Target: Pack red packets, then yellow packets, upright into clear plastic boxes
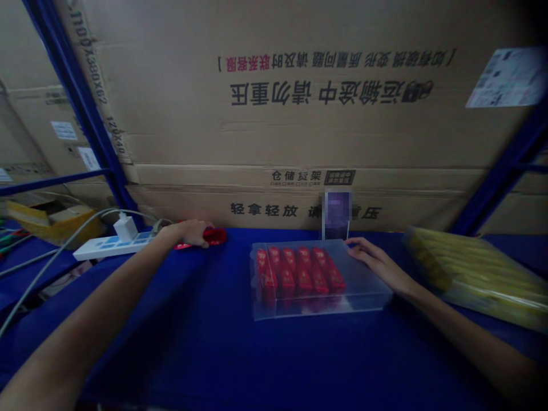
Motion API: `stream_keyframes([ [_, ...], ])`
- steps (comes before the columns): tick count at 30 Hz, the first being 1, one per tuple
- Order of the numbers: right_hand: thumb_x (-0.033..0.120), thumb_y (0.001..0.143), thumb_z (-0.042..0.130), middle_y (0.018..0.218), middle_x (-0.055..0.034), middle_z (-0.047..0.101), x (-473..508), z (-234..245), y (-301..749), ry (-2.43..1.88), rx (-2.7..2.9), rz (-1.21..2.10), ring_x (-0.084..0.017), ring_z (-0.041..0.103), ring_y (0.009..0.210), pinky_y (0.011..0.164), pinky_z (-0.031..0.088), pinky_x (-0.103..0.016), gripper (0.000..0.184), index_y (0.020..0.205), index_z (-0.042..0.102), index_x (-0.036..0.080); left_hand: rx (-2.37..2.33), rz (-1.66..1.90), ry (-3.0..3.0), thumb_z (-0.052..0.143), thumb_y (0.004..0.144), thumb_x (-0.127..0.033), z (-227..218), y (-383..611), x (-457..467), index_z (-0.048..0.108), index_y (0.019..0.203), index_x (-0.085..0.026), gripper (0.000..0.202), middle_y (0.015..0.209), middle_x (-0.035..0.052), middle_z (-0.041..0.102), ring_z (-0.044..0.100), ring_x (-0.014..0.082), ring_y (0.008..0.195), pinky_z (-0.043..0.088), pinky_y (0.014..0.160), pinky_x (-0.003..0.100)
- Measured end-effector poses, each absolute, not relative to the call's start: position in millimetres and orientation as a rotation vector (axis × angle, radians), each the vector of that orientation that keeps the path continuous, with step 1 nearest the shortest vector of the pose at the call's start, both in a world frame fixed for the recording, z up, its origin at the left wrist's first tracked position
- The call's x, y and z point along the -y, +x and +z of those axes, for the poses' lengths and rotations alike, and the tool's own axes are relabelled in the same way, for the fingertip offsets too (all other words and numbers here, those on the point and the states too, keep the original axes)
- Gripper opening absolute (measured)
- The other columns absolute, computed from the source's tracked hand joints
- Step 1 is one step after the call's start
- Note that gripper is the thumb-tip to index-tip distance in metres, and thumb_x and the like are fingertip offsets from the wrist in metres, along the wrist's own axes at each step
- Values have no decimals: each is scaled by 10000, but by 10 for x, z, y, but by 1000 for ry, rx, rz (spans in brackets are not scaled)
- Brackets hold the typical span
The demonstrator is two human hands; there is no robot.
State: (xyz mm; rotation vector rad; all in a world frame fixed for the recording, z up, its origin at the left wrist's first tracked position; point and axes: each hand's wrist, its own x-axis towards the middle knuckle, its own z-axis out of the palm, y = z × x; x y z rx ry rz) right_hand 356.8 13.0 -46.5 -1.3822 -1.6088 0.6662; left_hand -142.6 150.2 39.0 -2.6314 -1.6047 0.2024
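Observation:
A clear plastic box lies on the blue shelf surface, holding several red packets in a row at its left part. My right hand rests on the box's right far edge, fingers stretched flat. My left hand reaches to the far left and closes over a red packet lying on the blue surface near the cardboard.
Large cardboard cartons stand behind the shelf. A white power strip with a plugged charger and cables lies at the left. A wrapped pack of yellow items sits at the right. A small upright card stands behind the box. Blue rack posts frame both sides.

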Motion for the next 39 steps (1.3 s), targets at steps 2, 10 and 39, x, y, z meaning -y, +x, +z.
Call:
stream_keyframes([
  [2,538,817,556,864,-15,603,-118,-454,3560,-1385,1608,683,-242,622,812,678,523,-368,346,1065,579,298,1562,120,-2689,737,600,-522,384,-1373,-1353,627,1192,-222,673,1064,96,695,649,291,948,459,846,338],
  [10,545,808,568,853,-9,611,-130,-470,3590,-1382,1610,676,-237,625,790,682,517,-365,353,1057,598,297,1158,-809,-2668,704,704,-542,382,-1350,-718,625,1099,-177,543,1058,81,656,620,237,973,463,905,332],
  [39,535,829,558,858,-6,616,-114,-452,3607,-1419,1635,649,-238,613,808,709,489,-369,333,1067,598,306,1443,-600,-2933,500,890,-432,-28,-874,-449,496,1255,-187,440,945,58,617,600,192,790,431,700,289],
])
